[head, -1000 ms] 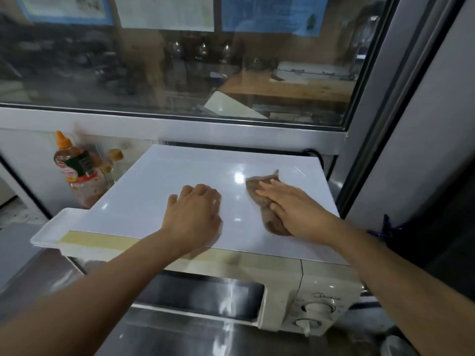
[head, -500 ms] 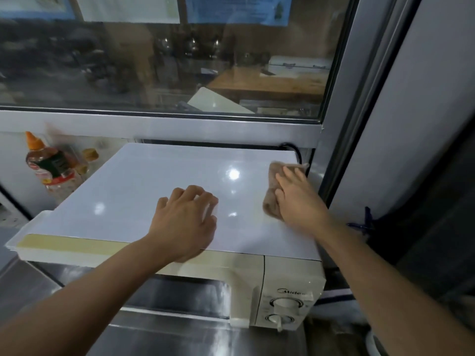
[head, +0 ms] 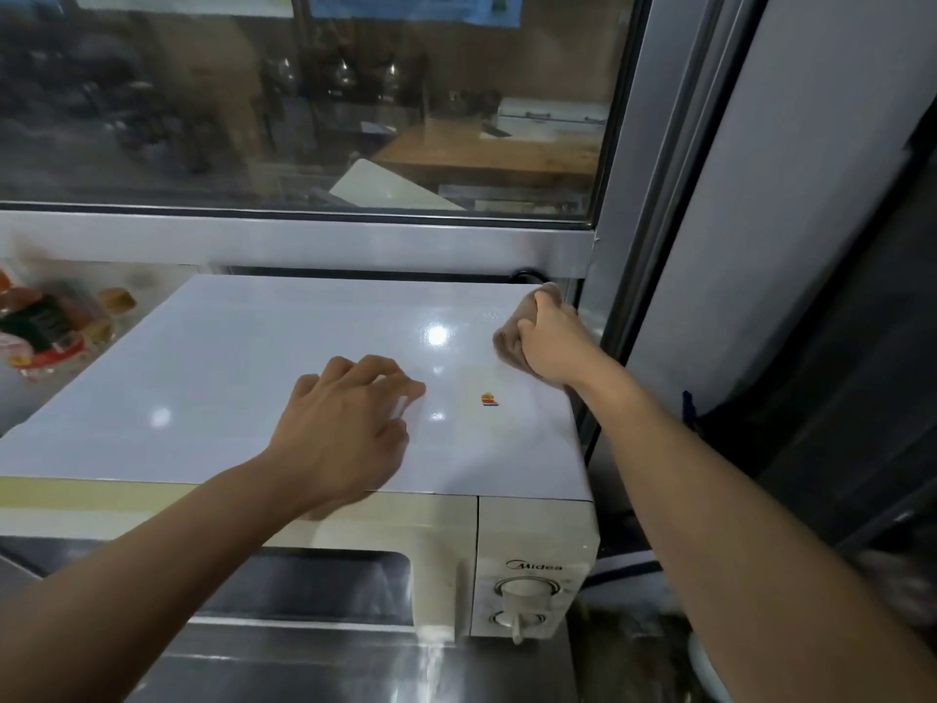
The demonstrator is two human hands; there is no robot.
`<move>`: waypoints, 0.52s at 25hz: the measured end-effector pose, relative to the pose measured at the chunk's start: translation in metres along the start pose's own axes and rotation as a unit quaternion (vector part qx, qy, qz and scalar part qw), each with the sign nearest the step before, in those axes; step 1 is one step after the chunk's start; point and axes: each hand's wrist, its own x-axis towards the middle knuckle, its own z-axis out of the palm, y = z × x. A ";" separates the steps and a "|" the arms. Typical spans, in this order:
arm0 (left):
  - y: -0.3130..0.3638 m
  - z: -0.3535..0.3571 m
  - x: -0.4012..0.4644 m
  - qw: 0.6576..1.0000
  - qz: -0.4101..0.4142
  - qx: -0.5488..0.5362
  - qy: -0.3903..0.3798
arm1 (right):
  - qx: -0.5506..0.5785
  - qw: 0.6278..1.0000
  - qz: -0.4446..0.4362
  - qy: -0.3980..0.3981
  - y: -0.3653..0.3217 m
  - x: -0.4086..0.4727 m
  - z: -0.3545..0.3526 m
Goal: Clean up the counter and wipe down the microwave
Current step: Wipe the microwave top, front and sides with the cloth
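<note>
A white microwave (head: 532, 545) stands on the steel counter, its glossy top (head: 228, 367) facing me. My left hand (head: 345, 423) rests on the middle of that top, fingers loosely bent, holding nothing. My right hand (head: 550, 342) grips a bunched brown cloth (head: 512, 342) at the top's far right edge, close to the back corner. A small orange sticker (head: 488, 399) shows on the top between the two hands.
Sauce bottles (head: 45, 327) stand at the left behind the microwave. A window frame (head: 304, 241) runs right behind it and a grey upright post (head: 639, 246) stands close on the right. Two knobs (head: 522, 591) sit on the front panel. Steel counter (head: 355, 672) lies below.
My right hand slid the cloth from the middle of the top to its far right edge and now bunches it. My left hand stayed in place.
</note>
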 end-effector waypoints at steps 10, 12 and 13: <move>0.006 -0.007 -0.014 1.000 -0.002 0.001 -0.024 | -0.080 0.996 -0.023 0.012 0.012 -0.141 0.003; -0.003 -0.011 -0.029 1.000 -0.006 0.002 -0.012 | -0.088 0.994 -0.044 0.037 0.011 -0.168 0.007; -0.011 -0.013 -0.038 1.000 -0.016 0.009 -0.003 | -0.093 0.994 -0.050 0.039 0.010 -0.174 0.007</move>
